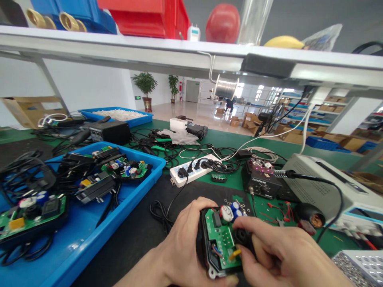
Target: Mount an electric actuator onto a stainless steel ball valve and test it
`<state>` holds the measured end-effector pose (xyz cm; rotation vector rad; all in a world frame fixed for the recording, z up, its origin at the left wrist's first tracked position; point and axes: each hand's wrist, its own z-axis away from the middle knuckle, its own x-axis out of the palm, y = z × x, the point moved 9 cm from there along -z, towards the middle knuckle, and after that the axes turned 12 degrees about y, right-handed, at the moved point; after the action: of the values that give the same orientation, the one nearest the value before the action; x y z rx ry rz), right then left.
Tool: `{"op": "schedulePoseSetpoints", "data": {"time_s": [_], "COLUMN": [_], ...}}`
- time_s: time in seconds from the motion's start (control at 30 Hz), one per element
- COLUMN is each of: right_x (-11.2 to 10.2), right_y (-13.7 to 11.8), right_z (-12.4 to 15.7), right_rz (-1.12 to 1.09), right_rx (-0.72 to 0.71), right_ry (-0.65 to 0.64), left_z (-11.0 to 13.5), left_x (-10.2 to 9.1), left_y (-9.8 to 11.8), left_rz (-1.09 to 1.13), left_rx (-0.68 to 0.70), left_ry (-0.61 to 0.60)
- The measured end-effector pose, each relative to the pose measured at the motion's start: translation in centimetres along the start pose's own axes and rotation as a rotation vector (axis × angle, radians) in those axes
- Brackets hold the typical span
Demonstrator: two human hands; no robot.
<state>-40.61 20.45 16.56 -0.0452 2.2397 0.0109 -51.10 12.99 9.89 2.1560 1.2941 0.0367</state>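
My left hand (pixel 182 239) wraps round the left side of a black housing (pixel 202 243) and holds it tilted above the dark mat. A green circuit board (pixel 218 237) sits inside, carrying blue capacitors (pixel 236 208), a red-and-white round part (pixel 226 214) and a yellow part (pixel 235 254). At the board's right edge, my right hand (pixel 278 251) has its thumb and fingers closed about a round black part (pixel 241 236). Whether that part is attached to the housing is hidden by the fingers. A metal screw lug (pixel 212 273) shows at the near corner.
Left stands a blue tray (pixel 131 211) of similar board units and cables. Ahead lies a white power strip (pixel 196 169). On the right are a soldering iron (pixel 287 173), a black control box (pixel 260 183), a grey bench instrument (pixel 323 187) and small metal parts. A shelf (pixel 179 48) spans overhead.
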Motion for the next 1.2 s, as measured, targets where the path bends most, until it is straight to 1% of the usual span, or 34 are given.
{"op": "schedulePoseSetpoints", "data": {"time_s": [0.17, 0.3, 0.37, 0.47, 0.6, 0.7, 0.83, 1.1, 1.2], "right_x": [-0.4, -1.5, -1.9, -2.0, -1.5, -0.9, -0.2, -0.2, -0.5], "right_y": [0.0, 0.2, 0.3, 0.2, 0.0, 0.1, 0.3, 0.1, 0.0], "right_z": [-0.2, -0.5, -0.5, -0.3, -0.1, 0.0, 0.1, -0.3, -0.5], "right_rz": [0.031, 0.040, 0.059, 0.074, 0.040, 0.003, -0.010, -0.038, -0.045], "right_rx": [0.004, 0.010, 0.006, -0.028, -0.051, -0.023, 0.025, 0.032, 0.020], "right_ry": [0.053, 0.157, 0.182, 0.168, 0.111, 0.057, 0.000, 0.028, 0.062], "left_z": [0.2, 0.3, 0.2, 0.0, -0.3, -0.3, -0.2, -0.2, -0.1], "left_x": [0.2, 0.3, 0.3, 0.2, 0.1, 0.1, 0.1, 0.1, 0.2], "left_y": [-0.5, -0.8, -0.7, -0.3, 0.4, 0.6, 0.4, 0.3, 0.3], "left_rz": [0.048, 0.051, 0.055, 0.049, 0.023, -0.008, -0.015, -0.037, -0.041], "left_rx": [-0.057, -0.096, -0.102, -0.080, -0.032, -0.001, -0.002, -0.009, -0.012], "left_ry": [-0.011, -0.032, -0.035, -0.033, -0.029, -0.033, -0.033, -0.039, -0.046]}}
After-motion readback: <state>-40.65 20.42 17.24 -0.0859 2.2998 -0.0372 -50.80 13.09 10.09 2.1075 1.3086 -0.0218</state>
